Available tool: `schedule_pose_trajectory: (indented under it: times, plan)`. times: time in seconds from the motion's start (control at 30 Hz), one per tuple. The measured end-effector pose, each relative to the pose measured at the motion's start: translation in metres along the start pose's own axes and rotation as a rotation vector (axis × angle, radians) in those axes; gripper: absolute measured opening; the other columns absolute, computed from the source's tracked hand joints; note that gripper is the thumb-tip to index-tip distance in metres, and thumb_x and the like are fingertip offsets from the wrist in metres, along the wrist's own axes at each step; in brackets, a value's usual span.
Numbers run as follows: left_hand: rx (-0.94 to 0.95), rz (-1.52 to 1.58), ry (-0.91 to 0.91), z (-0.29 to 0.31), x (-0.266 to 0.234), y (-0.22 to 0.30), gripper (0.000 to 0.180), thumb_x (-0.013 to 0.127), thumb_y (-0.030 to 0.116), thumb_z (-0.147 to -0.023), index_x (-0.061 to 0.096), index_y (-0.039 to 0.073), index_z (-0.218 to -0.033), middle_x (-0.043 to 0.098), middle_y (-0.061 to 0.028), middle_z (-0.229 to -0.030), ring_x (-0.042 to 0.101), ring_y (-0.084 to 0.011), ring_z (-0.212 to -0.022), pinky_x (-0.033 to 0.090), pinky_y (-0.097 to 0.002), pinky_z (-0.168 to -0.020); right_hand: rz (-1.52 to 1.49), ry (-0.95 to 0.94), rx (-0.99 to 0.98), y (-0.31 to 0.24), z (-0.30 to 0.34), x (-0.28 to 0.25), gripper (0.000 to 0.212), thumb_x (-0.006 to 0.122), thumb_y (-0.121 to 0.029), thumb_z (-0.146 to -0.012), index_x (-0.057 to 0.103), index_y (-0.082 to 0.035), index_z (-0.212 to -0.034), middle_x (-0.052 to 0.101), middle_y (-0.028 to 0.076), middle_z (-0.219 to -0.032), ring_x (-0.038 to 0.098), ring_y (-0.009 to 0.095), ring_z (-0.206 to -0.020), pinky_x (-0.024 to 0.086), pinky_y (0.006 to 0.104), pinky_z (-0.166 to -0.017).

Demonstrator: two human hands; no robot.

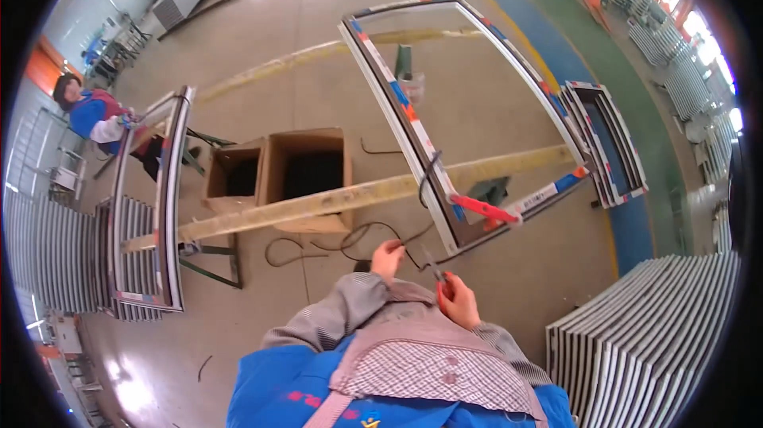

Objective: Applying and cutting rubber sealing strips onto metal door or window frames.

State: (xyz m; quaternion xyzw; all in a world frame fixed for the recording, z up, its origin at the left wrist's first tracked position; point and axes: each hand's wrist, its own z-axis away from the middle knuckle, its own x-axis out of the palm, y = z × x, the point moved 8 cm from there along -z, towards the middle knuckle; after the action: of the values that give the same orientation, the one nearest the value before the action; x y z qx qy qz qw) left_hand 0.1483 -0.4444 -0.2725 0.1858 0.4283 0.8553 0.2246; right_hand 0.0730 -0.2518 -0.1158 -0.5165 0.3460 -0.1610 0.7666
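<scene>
My left hand [387, 259] is closed, fingertips pinching a thin black rubber strip [409, 255] in front of my body. My right hand [458, 301] grips red-handled scissors [436, 273], blades pointing at the strip just right of my left hand. The strip trails in loose loops toward the floor. Just beyond my hands lies a large window frame [401, 102], its bars covered with coloured stickers. A red, long-handled tool [486, 210] rests across its near corner. Black strip also hangs over the frame's left bar.
A long wooden beam [381, 192] supports the large frame and another frame [168, 205] at left, where a co-worker [91, 118] stands. Cardboard boxes [346, 170] sit beside the beam. Stacked profiles [636, 340] are near right; smaller frames [608, 142] lean beyond the large frame.
</scene>
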Motion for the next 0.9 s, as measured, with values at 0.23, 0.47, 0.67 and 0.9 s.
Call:
schedule_pose_trajectory:
  times: [0.23,0.47,0.67,0.9]
  plan:
    - [0.789,-0.538,0.069,-0.029,0.067,0.169,0.046,0.062,0.027,-0.075,0.050,0.000,-0.110,0.056,-0.0172,-0.103,0.052,-0.0293,-0.100,0.040,-0.0350,-0.085,0.021,0.226,0.099,0.018,0.022,-0.024,0.020,0.059,-0.012,-0.077,0.051,-0.001,-0.091,0.051,0.005,-0.060,0.047,0.011,-0.053,0.039,0.0254,-0.051]
    - [1.348,-0.801,-0.306,-0.099,0.059,0.316,0.028,0.042,0.021,-0.083,0.059,0.001,-0.072,0.059,-0.0147,-0.067,0.056,-0.0277,-0.063,0.044,-0.0386,-0.058,-0.119,0.492,0.236,0.036,0.048,-0.016,0.019,0.058,-0.008,-0.078,0.052,0.000,-0.094,0.052,0.002,-0.063,0.046,0.007,-0.058,0.040,0.0232,-0.053]
    - [0.896,0.429,0.464,-0.151,-0.266,0.569,0.021,0.049,0.020,-0.081,0.053,0.003,-0.070,0.052,-0.0056,-0.061,0.047,-0.0113,-0.048,0.039,-0.0228,-0.043,-0.215,0.550,0.354,0.036,0.073,0.014,0.023,0.059,-0.002,-0.075,0.048,0.001,-0.095,0.053,0.002,-0.076,0.049,0.008,-0.067,0.040,0.0214,-0.060]
    - [0.400,0.385,0.549,-0.174,-0.280,0.460,0.025,0.047,0.028,-0.085,0.044,0.010,-0.067,0.044,-0.0033,-0.057,0.049,-0.0129,-0.050,0.039,-0.0202,-0.040,-0.324,0.572,0.531,0.059,0.077,0.050,0.027,0.059,-0.001,-0.077,0.045,0.003,-0.099,0.052,0.004,-0.079,0.050,0.010,-0.072,0.041,0.0222,-0.062]
